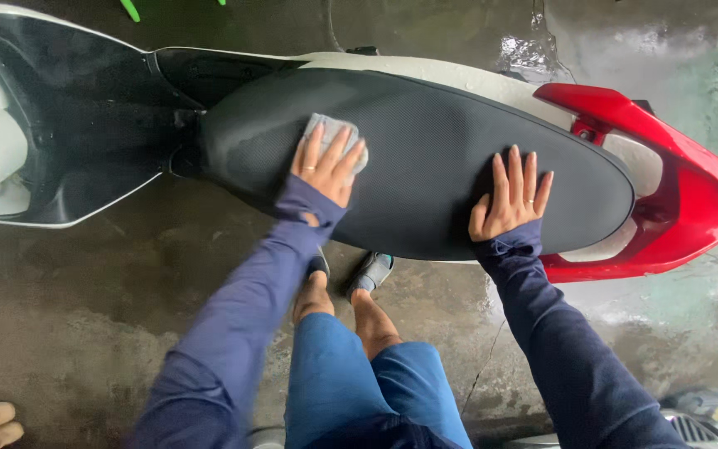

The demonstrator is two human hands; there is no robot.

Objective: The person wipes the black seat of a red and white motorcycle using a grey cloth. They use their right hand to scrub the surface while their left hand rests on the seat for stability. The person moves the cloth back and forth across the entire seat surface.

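Wet floor [85, 333]; grey cloth [331, 133] half-hidden under left hand [326, 166].

A wash bay: wet concrete floor [126, 274] under a scooter [425, 158].

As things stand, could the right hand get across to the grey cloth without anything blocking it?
Probably yes. The right hand lies flat on the black seat, and only bare seat separates it from the grey cloth under the left hand.
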